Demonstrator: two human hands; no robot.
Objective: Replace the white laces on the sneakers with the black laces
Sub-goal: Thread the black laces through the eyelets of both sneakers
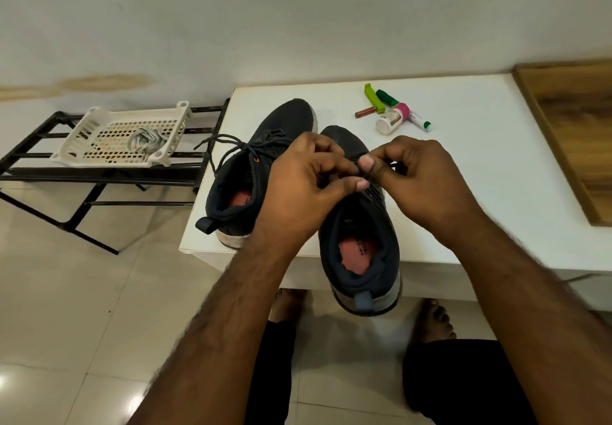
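Observation:
Two dark sneakers stand on a white table (480,199). The left sneaker (251,173) wears a black lace (228,146) whose loose ends trail off to the left. The right sneaker (364,242) hangs with its heel over the table's front edge. Above its tongue, my left hand (308,186) and my right hand (417,179) meet and pinch a black lace (395,164) between fingertips. The lace's path through the eyelets is hidden by my fingers. The white laces (145,141) lie bundled in a white plastic basket (96,149).
The basket sits on a black metal rack (99,189) left of the table. Small items lie at the table's back: a green clip (374,98), a white bottle (389,123) and a brown tube (364,112). A wooden board (576,133) is at the right. My feet are under the table.

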